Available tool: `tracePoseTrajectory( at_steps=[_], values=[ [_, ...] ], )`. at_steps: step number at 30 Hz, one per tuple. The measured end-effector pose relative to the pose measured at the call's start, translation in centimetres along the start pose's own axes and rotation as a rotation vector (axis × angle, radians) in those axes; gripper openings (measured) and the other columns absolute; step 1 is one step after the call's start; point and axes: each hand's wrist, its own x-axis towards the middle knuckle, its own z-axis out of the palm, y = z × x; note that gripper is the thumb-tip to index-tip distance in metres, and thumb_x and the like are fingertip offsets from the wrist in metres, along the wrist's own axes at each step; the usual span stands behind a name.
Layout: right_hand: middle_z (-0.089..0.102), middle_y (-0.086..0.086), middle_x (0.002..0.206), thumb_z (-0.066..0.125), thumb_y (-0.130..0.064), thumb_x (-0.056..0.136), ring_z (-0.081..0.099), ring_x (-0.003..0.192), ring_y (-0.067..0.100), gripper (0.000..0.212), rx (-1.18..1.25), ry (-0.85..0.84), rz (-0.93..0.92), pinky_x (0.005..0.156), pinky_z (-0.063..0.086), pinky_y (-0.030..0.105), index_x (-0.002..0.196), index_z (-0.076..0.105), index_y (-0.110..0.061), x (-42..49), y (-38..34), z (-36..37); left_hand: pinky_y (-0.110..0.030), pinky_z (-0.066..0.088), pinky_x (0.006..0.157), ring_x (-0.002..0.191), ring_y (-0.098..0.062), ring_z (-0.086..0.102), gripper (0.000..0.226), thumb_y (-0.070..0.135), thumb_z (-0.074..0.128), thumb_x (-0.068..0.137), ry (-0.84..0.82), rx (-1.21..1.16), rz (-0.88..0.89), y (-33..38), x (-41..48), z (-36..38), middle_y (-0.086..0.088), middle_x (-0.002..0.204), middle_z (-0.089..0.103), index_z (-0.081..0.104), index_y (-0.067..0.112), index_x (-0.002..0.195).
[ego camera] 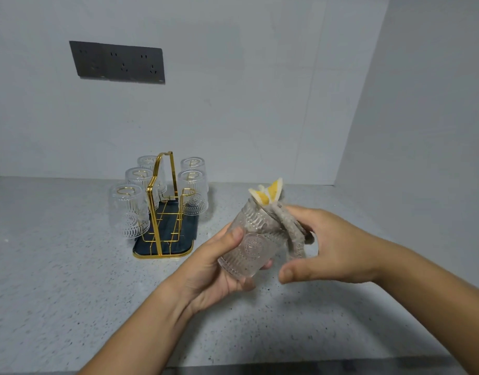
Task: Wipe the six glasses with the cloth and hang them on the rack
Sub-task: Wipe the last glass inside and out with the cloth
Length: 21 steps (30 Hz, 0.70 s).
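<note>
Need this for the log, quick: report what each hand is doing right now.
Left hand: grip closed round the glass.
Right hand: grip closed on the cloth tucked into that glass.

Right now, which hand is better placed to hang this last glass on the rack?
Left. The left hand grips the glass and is nearer the rack; the right hand holds the cloth.
</note>
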Motion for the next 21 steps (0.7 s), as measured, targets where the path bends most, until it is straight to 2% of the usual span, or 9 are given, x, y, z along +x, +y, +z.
tracePoseTrajectory(
  at_steps=[2, 5, 8, 10, 13, 15, 17, 19, 21],
  values=[
    [0.073, -0.011, 0.119, 0.090, -0.034, 0.074, 0.069, 0.112, 0.008, 0.058, -0.032, -0.045, 0.023, 0.099, 0.055, 0.034, 0.126, 0.064, -0.028, 0.3, -0.3, -0.2, -0.026, 0.054, 0.049, 0.085, -0.032, 0.071, 0.089, 0.037, 0.099, 0.063, -0.005, 0.026, -0.024, 0.3, 0.0, 0.3, -0.019, 0.114, 0.070, 0.061, 0.013, 0.139],
    [0.073, -0.005, 0.111, 0.088, -0.023, 0.078, 0.070, 0.105, 0.012, 0.049, -0.042, -0.157, 0.020, 0.096, 0.054, 0.035, 0.121, 0.066, -0.022, 0.9, -0.6, 0.0, -0.025, 0.053, 0.045, 0.077, -0.031, 0.072, 0.068, 0.036, 0.097, 0.065, -0.016, 0.082, -0.030, 0.7, 0.0, 0.5, -0.019, 0.109, 0.070, 0.072, 0.018, 0.126],
    [0.066, 0.008, 0.120, 0.085, -0.013, 0.082, 0.064, 0.113, 0.024, 0.050, -0.022, -0.277, 0.013, 0.098, 0.051, 0.039, 0.126, 0.062, -0.012, 1.4, -0.5, 0.7, -0.024, 0.051, 0.041, 0.069, -0.033, 0.073, 0.089, 0.035, 0.098, 0.064, 0.025, 0.109, -0.082, 1.1, 0.2, 0.5, -0.026, 0.110, 0.062, 0.058, 0.007, 0.139],
    [0.063, 0.009, 0.125, 0.084, -0.011, 0.083, 0.062, 0.118, 0.028, 0.054, 0.031, -0.304, 0.030, 0.100, 0.051, 0.042, 0.131, 0.060, -0.011, 1.6, 0.1, 1.0, -0.022, 0.050, 0.039, 0.064, -0.030, 0.072, 0.085, 0.038, 0.095, 0.066, 0.068, 0.176, -0.093, 1.2, 0.4, 0.8, -0.025, 0.104, 0.066, 0.061, 0.003, 0.135],
    [0.061, 0.024, 0.122, 0.076, -0.003, 0.086, 0.063, 0.114, 0.033, 0.050, 0.194, -0.287, 0.078, 0.102, 0.052, 0.051, 0.132, 0.057, -0.008, 1.3, 1.3, 1.3, -0.020, 0.046, 0.036, 0.061, -0.025, 0.068, 0.071, 0.054, 0.078, 0.079, 0.230, 0.362, -0.049, 0.7, 0.7, 1.5, -0.018, 0.097, 0.073, 0.066, 0.004, 0.128],
    [0.060, 0.028, 0.129, 0.069, 0.000, 0.090, 0.061, 0.111, 0.029, 0.052, 0.378, -0.267, 0.117, 0.098, 0.049, 0.044, 0.139, 0.054, -0.012, 0.9, 1.9, 1.8, -0.023, 0.043, 0.038, 0.065, -0.025, 0.069, 0.076, 0.062, 0.070, 0.083, 0.345, 0.447, -0.004, 0.0, 0.7, 2.0, -0.012, 0.097, 0.075, 0.057, 0.005, 0.131],
    [0.059, 0.033, 0.127, 0.069, -0.011, 0.090, 0.058, 0.106, 0.029, 0.050, 0.513, -0.206, 0.147, 0.088, 0.046, 0.044, 0.138, 0.056, -0.016, 0.5, 2.2, 2.4, -0.024, 0.043, 0.039, 0.066, -0.022, 0.070, 0.071, 0.062, 0.068, 0.086, 0.406, 0.490, 0.061, -0.7, 0.4, 2.3, -0.004, 0.087, 0.075, 0.052, 0.005, 0.125],
    [0.068, 0.023, 0.114, 0.074, -0.026, 0.083, 0.061, 0.100, 0.027, 0.052, 0.607, -0.110, 0.181, 0.083, 0.047, 0.043, 0.133, 0.061, -0.016, 0.5, 2.6, 2.9, -0.025, 0.043, 0.039, 0.067, -0.022, 0.070, 0.061, 0.055, 0.061, 0.086, 0.428, 0.503, 0.121, -1.0, 0.2, 2.4, -0.001, 0.080, 0.074, 0.050, 0.005, 0.120],
    [0.069, 0.017, 0.116, 0.076, -0.028, 0.080, 0.061, 0.103, 0.031, 0.060, 0.696, -0.058, 0.194, 0.087, 0.042, 0.050, 0.135, 0.059, -0.011, 0.6, 3.0, 3.0, -0.025, 0.042, 0.039, 0.066, -0.024, 0.071, 0.055, 0.052, 0.058, 0.089, 0.439, 0.513, 0.166, -0.9, 0.3, 2.5, -0.002, 0.079, 0.073, 0.050, 0.004, 0.117]
  ],
)
